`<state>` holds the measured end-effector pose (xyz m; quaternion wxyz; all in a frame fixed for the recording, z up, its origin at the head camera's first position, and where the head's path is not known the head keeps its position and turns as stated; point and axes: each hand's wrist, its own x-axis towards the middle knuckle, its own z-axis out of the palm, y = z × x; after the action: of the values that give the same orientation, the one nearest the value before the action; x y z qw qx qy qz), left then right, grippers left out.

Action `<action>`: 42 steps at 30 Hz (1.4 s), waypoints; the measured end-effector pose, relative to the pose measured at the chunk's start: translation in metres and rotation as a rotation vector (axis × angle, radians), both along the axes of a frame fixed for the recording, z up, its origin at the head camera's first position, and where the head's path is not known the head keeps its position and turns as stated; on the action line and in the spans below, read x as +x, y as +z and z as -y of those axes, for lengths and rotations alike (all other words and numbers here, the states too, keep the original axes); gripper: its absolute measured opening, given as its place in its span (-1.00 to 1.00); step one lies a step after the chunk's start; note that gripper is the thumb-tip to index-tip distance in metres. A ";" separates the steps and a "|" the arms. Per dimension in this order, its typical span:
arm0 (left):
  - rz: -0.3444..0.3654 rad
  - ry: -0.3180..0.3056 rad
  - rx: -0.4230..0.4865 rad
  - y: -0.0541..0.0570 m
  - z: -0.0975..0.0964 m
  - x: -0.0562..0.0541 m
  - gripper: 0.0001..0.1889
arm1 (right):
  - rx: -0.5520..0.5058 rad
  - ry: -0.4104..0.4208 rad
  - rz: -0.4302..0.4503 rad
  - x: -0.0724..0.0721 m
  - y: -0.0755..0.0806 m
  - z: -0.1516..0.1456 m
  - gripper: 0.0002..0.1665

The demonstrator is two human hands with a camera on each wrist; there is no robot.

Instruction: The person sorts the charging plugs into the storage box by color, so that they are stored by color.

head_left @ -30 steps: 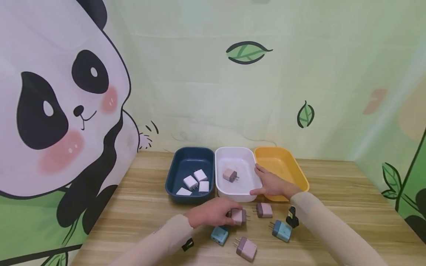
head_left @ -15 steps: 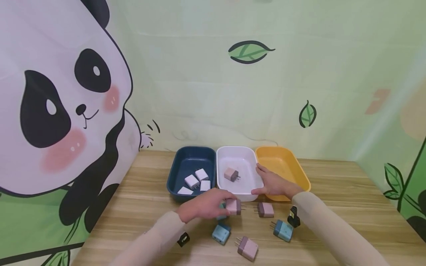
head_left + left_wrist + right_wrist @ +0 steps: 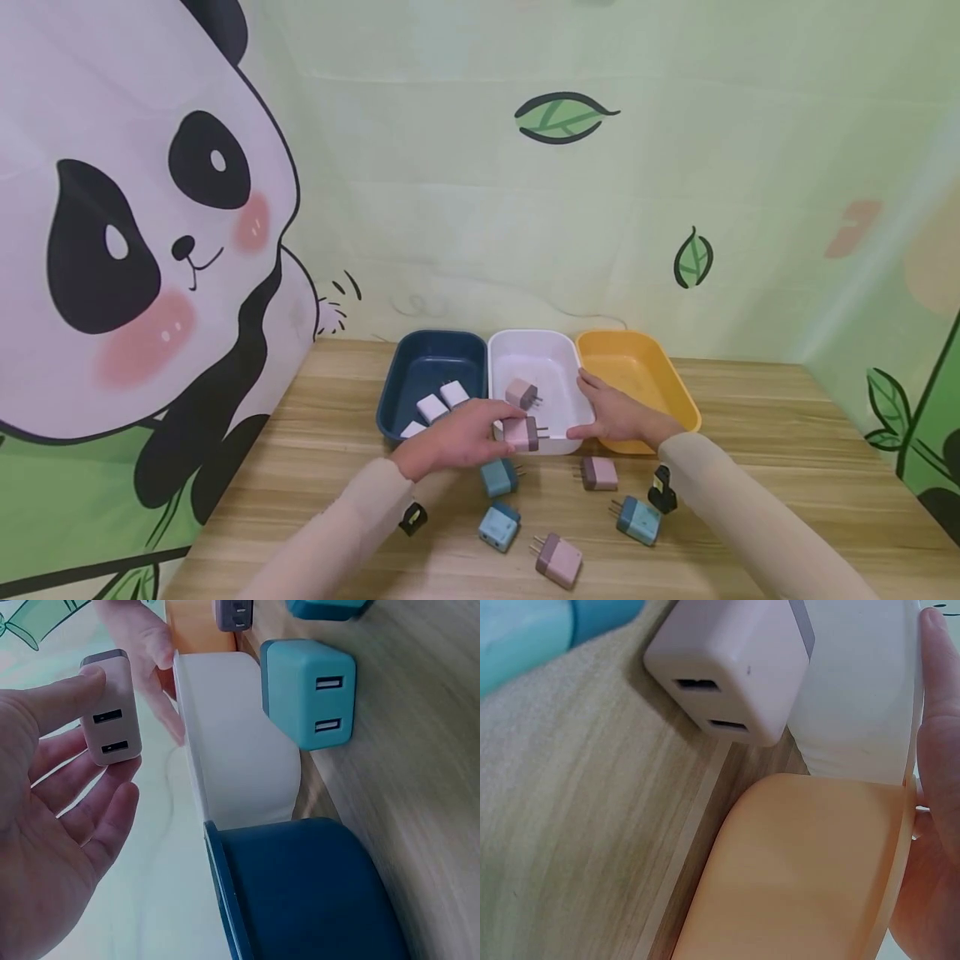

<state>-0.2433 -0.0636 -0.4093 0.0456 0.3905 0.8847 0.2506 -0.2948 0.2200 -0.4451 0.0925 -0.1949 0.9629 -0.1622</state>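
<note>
Altogether: one wood-grain table [image 3: 742,417], on which three trays are set side by side: one navy tray [image 3: 411,358], one white tray [image 3: 532,348], one yellow tray [image 3: 626,354]. Two hands: by the left hand [image 3: 456,437], its grip closed, one purplish-pink charger [image 3: 517,434] is pinched over the white tray's near rim; by the right hand [image 3: 618,415], its grip spread, that tray's right rim is touched. On the table are laid three blue chargers [image 3: 498,477] and two mauve chargers [image 3: 558,560]. In the white tray, one pale pink charger [image 3: 521,392]; in the navy, three white chargers [image 3: 454,394] are seen, partly hidden.
</note>
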 end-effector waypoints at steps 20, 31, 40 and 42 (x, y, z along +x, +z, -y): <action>0.020 0.124 0.022 -0.016 -0.011 -0.023 -0.51 | -0.009 0.009 -0.009 -0.001 -0.002 0.000 0.31; 0.014 0.129 0.036 -0.025 -0.013 -0.030 -0.52 | -0.003 -0.008 0.009 0.000 -0.001 -0.001 0.34; 0.004 0.143 0.002 -0.029 -0.015 -0.034 -0.50 | -0.010 -0.012 0.013 0.001 0.000 0.000 0.32; -0.006 0.145 -0.012 -0.031 -0.015 -0.035 -0.49 | -0.009 -0.016 0.013 0.001 0.000 0.000 0.33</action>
<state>-0.2787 -0.0484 -0.4399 0.0269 0.3261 0.9122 0.2466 -0.2940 0.2204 -0.4447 0.0964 -0.1865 0.9630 -0.1688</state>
